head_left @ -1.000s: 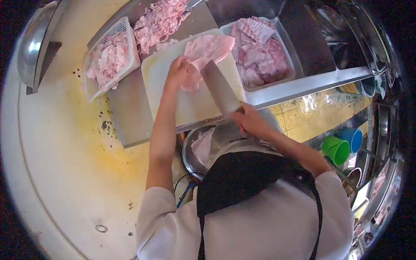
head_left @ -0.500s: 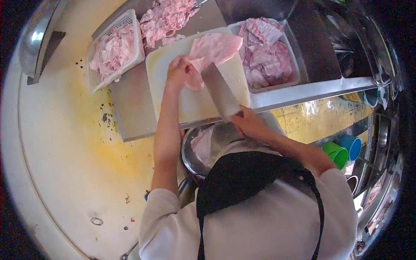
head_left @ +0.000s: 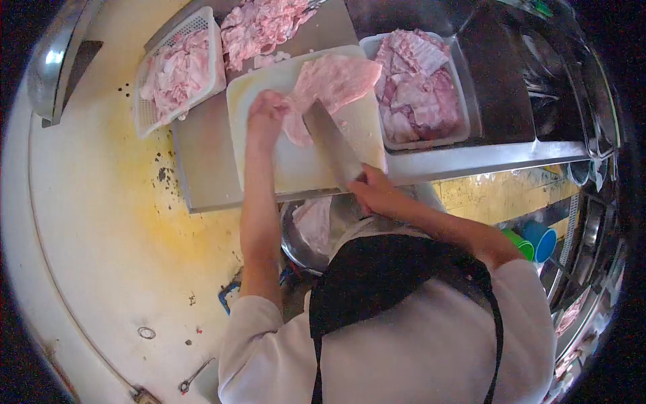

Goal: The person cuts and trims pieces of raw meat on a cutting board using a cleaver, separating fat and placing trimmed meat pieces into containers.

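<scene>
A slab of pale pink raw meat (head_left: 340,81) lies on the white cutting board (head_left: 259,165), with a thinner flap trailing toward the near left. My left hand (head_left: 269,108) is closed at the flap's left edge, pinching it; the fingertips are slightly blurred. In my right hand (head_left: 372,190) is the handle of a broad-bladed knife (head_left: 333,143), wrapped by the fingers. Its blade points away and to the left, the tip at the flap beside the main slab. Whether the edge is inside the meat I cannot tell.
Left of the board stands a white perforated basket (head_left: 217,64) of pale meat pieces. Behind lies a heap of trimmings (head_left: 266,27). A tray (head_left: 464,111) of ribs and meat sits to the right. Below the board's front edge is a metal bowl (head_left: 291,236) holding a pale piece.
My left hand has shifted slightly left, drawing the flap outward from the slab. The knife has moved a little left and toward my body. The camera view has also shifted slightly.
</scene>
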{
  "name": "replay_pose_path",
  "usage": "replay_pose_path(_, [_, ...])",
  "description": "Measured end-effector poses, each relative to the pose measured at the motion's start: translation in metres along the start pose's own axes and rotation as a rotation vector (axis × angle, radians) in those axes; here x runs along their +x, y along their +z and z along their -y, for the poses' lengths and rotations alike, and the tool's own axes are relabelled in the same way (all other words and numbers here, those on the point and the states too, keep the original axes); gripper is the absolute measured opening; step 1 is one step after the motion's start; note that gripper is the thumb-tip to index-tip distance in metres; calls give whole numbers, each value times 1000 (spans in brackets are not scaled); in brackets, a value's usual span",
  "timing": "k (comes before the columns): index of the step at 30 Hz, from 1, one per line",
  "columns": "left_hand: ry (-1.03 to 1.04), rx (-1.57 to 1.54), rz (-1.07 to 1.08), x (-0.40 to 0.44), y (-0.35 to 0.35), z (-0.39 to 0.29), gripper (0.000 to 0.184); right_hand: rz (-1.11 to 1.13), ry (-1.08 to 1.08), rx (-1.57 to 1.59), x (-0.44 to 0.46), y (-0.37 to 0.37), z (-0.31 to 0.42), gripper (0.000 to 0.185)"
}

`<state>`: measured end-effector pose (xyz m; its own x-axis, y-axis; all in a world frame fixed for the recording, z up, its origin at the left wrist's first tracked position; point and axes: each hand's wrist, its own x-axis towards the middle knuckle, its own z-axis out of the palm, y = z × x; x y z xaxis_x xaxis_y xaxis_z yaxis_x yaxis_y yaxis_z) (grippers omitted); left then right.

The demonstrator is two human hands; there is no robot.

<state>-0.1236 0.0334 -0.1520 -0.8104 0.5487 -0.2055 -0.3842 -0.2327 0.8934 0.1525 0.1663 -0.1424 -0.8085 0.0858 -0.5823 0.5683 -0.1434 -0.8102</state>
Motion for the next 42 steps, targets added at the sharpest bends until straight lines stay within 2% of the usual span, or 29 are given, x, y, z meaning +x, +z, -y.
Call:
replay_pose_path(1, [21,-124,-32,0,-12,-5,16,46,123,-67,-13,-18,1,35])
replay_pose_path(3, [90,279,-175,-6,-16,-24,12,180,145,-89,-33,-74,24,35])
replay_pose_path(4, [128,483,-247,-8,-16,-32,11,110,121,-105,-38,-84,27,37])
replay_pose_path(7, [331,1087,21,6,-5,5,6,-42,61,-116,-42,-99,27,42])
replay_pose_path(10, [717,1549,70,6,26,35,11,-75,17,-95,-31,-103,22,42])
replay_pose_path(12, [635,1591,60,13,26,37,13,-97,-25,-115,-25,-91,25,42])
replay_pose_path(16, [355,1470,72,16,20,29,13,-2,-119,-30,13,-66,5,35])
replay_pose_path(18, [376,1304,138,18,11,22,10,-48,-219,-52,39,-53,6,31])
replay_pose_path(19, [380,1216,174,17,9,22,9,-21,-202,-75,54,-52,15,32])
replay_pose_path(22, [230,1249,126,19,8,23,8,33,-218,38,95,-45,45,26])
replay_pose_path(23, [246,1271,142,21,7,23,8,49,-236,102,100,-42,51,22])
replay_pose_path(25, [276,1316,165,20,5,21,7,-10,-207,119,94,-29,47,23])
replay_pose_path(28, [248,1184,142,12,7,9,5,-19,-147,83,53,-7,21,25])
replay_pose_path(31, [229,1067,59,22,-21,4,4,136,103,94,9,-17,11,26])
replay_pose_path(34, [230,1074,99,20,-30,3,3,48,-68,126,7,-14,24,24])
replay_pose_path(38, [246,1063,126,24,-36,7,4,-85,-170,149,71,8,23,23])
replay_pose_path(40, [203,976,117,18,-30,7,5,-118,-245,174,85,21,30,23])
replay_pose_path(42, [130,855,76,12,-30,3,8,-143,-252,130,66,42,8,23])
